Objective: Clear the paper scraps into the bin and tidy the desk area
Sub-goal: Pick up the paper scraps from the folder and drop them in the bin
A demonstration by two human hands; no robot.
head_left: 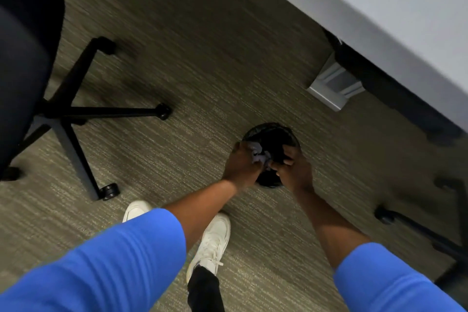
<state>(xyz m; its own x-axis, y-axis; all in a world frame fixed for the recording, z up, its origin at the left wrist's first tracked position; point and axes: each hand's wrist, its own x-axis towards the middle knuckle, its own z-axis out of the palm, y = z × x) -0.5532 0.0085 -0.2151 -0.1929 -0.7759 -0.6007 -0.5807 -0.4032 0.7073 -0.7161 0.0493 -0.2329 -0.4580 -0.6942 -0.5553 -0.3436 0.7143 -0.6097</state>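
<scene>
A small round black bin point(272, 134) with a dark liner stands on the carpet below the desk edge. Both my hands hover over its mouth. My left hand point(240, 166) is closed around crumpled pale paper scraps point(258, 153), held just above the opening. My right hand point(293, 167) sits against the scraps from the right, fingers curled on them and on the bin's near rim. The near part of the bin is hidden by my hands.
A grey desk point(379, 7) runs along the upper right, with a metal desk foot point(334, 86) on the carpet. A black office chair point(30, 58) with castors stands at left. Another chair base point(430, 230) is at right. My white shoes point(212, 238) are below.
</scene>
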